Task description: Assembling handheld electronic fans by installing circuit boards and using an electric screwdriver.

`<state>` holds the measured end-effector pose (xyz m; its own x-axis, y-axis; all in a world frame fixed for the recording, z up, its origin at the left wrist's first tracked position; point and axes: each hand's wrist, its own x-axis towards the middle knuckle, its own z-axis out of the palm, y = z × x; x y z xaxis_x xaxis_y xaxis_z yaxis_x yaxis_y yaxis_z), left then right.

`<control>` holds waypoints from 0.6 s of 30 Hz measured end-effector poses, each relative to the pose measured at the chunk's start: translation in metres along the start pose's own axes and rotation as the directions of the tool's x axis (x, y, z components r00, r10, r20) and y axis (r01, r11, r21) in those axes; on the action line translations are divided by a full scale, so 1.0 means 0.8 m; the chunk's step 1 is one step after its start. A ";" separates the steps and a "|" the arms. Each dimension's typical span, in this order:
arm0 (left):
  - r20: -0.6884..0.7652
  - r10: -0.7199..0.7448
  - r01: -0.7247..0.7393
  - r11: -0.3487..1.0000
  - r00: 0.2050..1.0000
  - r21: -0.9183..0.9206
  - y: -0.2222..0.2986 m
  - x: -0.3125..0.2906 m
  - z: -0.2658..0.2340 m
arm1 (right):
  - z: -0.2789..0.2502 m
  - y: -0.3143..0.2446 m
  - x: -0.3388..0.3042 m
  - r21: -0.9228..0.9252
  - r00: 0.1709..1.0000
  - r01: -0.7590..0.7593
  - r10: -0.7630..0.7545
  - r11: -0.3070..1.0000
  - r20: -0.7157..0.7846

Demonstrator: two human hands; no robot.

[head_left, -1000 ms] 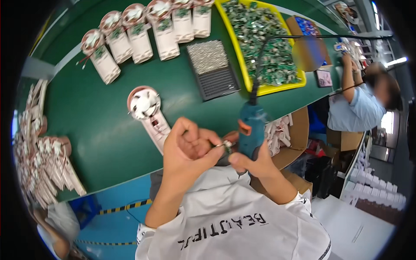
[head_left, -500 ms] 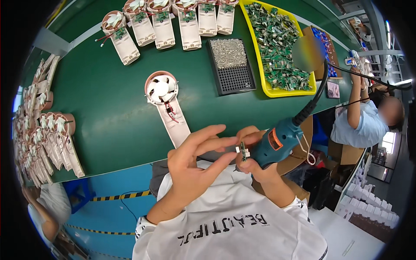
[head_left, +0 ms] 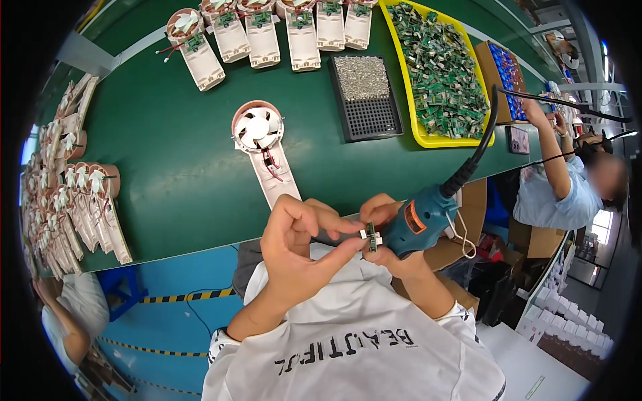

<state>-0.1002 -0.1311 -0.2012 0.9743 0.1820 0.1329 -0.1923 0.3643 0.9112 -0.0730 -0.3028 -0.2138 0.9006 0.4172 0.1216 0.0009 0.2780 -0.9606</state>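
Note:
Just in front of my body, a small green circuit board [head_left: 372,235] with white connectors is held up on edge. My left hand [head_left: 294,244] pinches its left side between thumb and forefinger. The thumb and fingers of my right hand [head_left: 399,260] grip its other side. That same hand also holds a teal corded electric screwdriver [head_left: 421,220], whose tip is hidden behind the hand. Beyond my left hand a white fan housing [head_left: 271,177] lies on the green table, its fan [head_left: 257,129] facing up and red and black wires along its handle.
Several fan housings with boards [head_left: 304,40] line the far side. A black screw tray [head_left: 369,120] sits beside a yellow bin [head_left: 428,142] of circuit boards. More housings [head_left: 87,200] crowd the left. A co-worker [head_left: 555,184] reaches in at right, near a box of blue parts [head_left: 508,80].
My left thumb and forefinger have closed in on the board, which has turned to show more of its face. The view has shifted slightly. The co-worker's arm at right has moved.

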 end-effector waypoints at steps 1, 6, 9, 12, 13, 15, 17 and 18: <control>-0.001 0.001 -0.001 1.000 1.000 0.002 0.001 0.000 -0.001 | 0.000 0.001 0.000 0.002 1.000 0.000 0.000 1.000 0.002; -0.022 -0.126 0.126 0.992 0.992 -0.015 0.003 -0.004 -0.001 | 0.001 0.004 -0.006 0.005 0.999 -0.042 0.042 0.999 -0.015; -0.040 -0.168 0.168 0.986 0.985 -0.006 0.003 -0.005 -0.001 | -0.002 0.004 -0.006 -0.036 1.000 -0.016 0.016 0.999 0.012; -0.045 -0.173 0.173 0.985 0.984 -0.008 0.005 -0.006 0.000 | -0.003 0.004 -0.005 -0.036 0.999 -0.022 0.023 0.999 0.031; -0.044 -0.173 0.173 0.985 0.984 -0.009 0.006 -0.005 0.001 | -0.003 0.003 -0.005 -0.037 0.999 -0.022 0.023 0.999 0.030; -0.064 -0.190 0.191 0.982 0.980 0.010 0.010 -0.006 0.001 | -0.002 0.002 -0.005 -0.066 0.999 -0.017 0.020 0.998 0.037; -0.054 -0.168 0.170 0.985 0.984 0.033 0.011 -0.008 -0.001 | 0.000 0.003 -0.005 -0.071 0.999 -0.007 0.010 0.997 0.043; -0.043 -0.146 0.148 0.987 0.988 0.055 0.011 -0.009 -0.002 | 0.000 0.003 -0.004 -0.076 0.999 0.003 0.001 0.997 0.047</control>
<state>-0.1088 -0.1277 -0.1945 0.9860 0.1656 -0.0181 -0.0393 0.3367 0.9408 -0.0760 -0.3034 -0.2167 0.8791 0.4578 0.1326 0.0363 0.2130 -0.9764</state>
